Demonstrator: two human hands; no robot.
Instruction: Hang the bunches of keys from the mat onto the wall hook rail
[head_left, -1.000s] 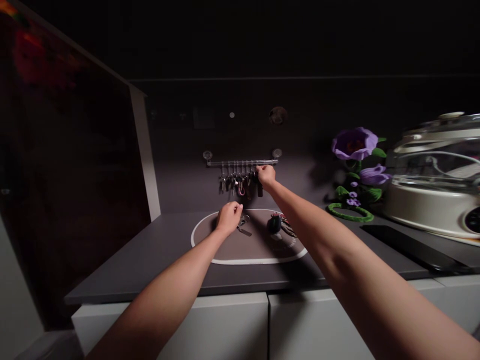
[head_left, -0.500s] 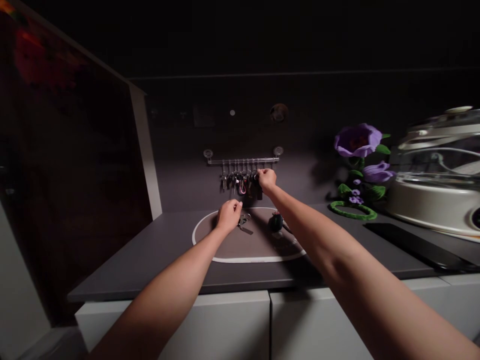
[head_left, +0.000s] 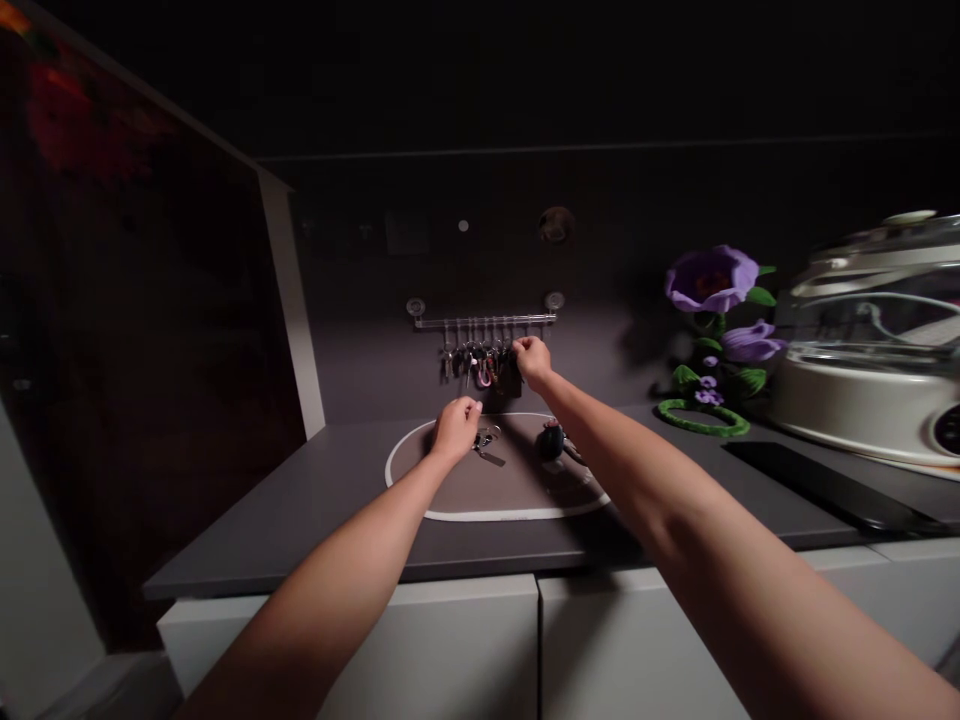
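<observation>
A clear rail (head_left: 487,321) on the dark wall carries several hooks with hanging keys (head_left: 484,372). My right hand (head_left: 533,361) is pinched at the right end of the hanging keys; what its fingertips hold is too small and dark to make out. Lower and to the left, my left hand (head_left: 457,425) is closed over the oval mat (head_left: 465,500), fingertips together, their contents unclear. Just right of it, a key ring with a flat tag (head_left: 491,459) lies on the mat. A dark round item (head_left: 552,440) rests on the mat's right part, near my right forearm.
Purple crocheted flowers (head_left: 712,280) with a green ring base (head_left: 703,418) stand on the counter (head_left: 300,500) at right. Beyond them is a white appliance with a transparent upper part (head_left: 862,400). A flat black object (head_left: 825,485) lies in front. White cabinet doors (head_left: 465,640) are below.
Both hands keep nearly the same pose. The view has shifted very slightly, and the dark hanging item by my right fingertips looks slightly turned.
</observation>
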